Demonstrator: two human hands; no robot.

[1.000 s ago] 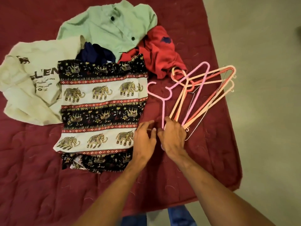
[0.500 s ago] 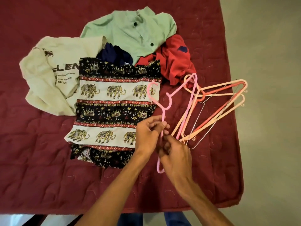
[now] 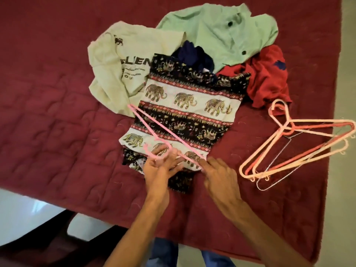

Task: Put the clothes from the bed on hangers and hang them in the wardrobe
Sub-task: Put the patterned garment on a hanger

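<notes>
The pink hanger point(image 3: 157, 128), half a second ago to the right of the elephant-print garment point(image 3: 185, 105) by the hanger pile point(image 3: 317, 124), now lies across that garment. The left hand point(image 3: 159, 168) spreads loosely at its hook; the right hand point(image 3: 217, 174) pinches its near corner.

Your forearms enter bare from the bottom of the frame, no sleeve showing down to your left hand point(image 3: 159, 167) and right hand point(image 3: 218, 173). At bottom centre you wear blue jeans point(image 3: 163, 253).
</notes>
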